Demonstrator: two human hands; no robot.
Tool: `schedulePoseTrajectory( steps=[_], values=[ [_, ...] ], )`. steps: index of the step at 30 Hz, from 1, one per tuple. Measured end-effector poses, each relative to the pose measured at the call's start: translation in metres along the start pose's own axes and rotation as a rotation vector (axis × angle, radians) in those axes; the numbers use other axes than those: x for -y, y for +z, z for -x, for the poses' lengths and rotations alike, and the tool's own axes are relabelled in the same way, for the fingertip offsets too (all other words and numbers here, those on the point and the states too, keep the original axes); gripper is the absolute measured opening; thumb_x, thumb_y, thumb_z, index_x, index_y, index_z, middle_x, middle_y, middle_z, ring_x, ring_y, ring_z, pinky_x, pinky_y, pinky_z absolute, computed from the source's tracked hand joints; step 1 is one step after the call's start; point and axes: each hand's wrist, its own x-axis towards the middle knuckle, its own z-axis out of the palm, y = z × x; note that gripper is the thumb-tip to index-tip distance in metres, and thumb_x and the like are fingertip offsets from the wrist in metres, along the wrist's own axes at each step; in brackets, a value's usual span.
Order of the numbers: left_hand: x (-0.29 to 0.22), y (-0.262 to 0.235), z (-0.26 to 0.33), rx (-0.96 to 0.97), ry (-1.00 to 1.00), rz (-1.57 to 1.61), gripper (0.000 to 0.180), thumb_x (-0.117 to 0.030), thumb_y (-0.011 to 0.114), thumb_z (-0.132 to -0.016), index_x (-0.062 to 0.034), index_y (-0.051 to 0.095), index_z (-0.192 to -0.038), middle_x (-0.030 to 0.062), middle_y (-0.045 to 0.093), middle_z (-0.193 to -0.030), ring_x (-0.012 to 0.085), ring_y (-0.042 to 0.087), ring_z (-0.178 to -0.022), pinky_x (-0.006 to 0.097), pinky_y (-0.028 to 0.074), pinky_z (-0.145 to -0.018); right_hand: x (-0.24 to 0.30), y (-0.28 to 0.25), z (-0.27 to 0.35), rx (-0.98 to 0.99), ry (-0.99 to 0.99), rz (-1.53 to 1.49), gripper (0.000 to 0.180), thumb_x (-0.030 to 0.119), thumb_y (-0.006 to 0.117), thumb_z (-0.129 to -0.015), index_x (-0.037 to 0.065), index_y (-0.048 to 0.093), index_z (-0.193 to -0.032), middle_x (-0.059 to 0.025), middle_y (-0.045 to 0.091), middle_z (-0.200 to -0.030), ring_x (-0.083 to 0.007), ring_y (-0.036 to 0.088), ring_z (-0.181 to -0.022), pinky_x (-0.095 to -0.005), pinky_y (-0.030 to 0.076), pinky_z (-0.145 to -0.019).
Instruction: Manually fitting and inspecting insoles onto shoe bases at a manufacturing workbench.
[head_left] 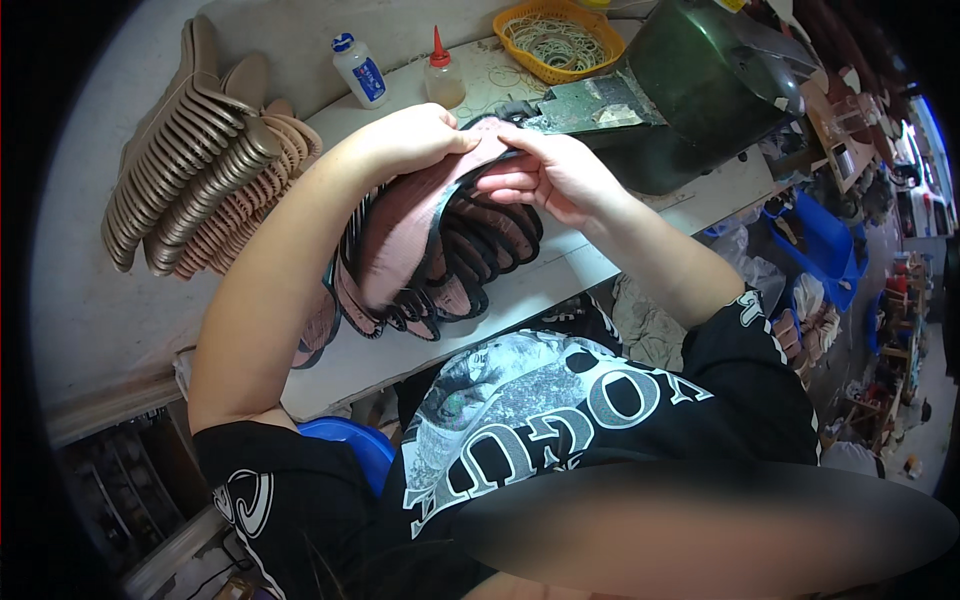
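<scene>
A pink insole (405, 235) with a black edge is held up over the table. Its far tip is pinched by my left hand (430, 138), thumb on top. From the other side my right hand (555, 178) grips the same tip between thumb and forefinger, its other fingers curled beneath. Under and beside it lie several more black-edged insoles (490, 235), fanned out and overlapping. The held piece and my left forearm hide part of that pile. Just beyond my fingers is the small working end of a dark green machine (590, 108).
Bundles of beige and bronze soles (200, 165) lean at the left wall. A white bottle with a blue cap (360, 72), a red-tipped glue bottle (443, 75) and a yellow basket (510, 40) of thin cord stand at the back. A blue bin (825, 250) is off to the right.
</scene>
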Motion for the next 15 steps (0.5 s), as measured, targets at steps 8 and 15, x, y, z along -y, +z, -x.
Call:
schedulePoseTrajectory(
  steps=[8,15],
  values=[
    [-0.010,0.009,0.007,0.093,-0.246,0.394,0.038,-0.031,0.056,-0.090,0.0009,0.060,-0.070,0.0092,0.055,-0.049,0.0163,0.051,-0.036,0.029,0.043,-0.037,0.009,-0.013,-0.005,0.021,0.108,0.054,0.021,0.023,0.056,-0.093,0.002,0.059,-0.096,-0.0054,0.063,-0.079,-0.0119,0.064,-0.070,-0.0259,0.054,-0.067],
    [-0.012,0.015,0.007,0.099,-0.312,0.632,0.045,-0.038,0.053,-0.092,-0.0032,0.055,-0.065,0.0075,0.052,-0.044,0.0152,0.045,-0.031,0.028,0.042,-0.037,0.028,-0.023,0.032,0.319,0.260,0.273,0.031,0.021,0.059,-0.089,-0.006,0.062,-0.105,-0.0137,0.067,-0.094,-0.0165,0.066,-0.082,-0.0270,0.053,-0.072]
  ],
)
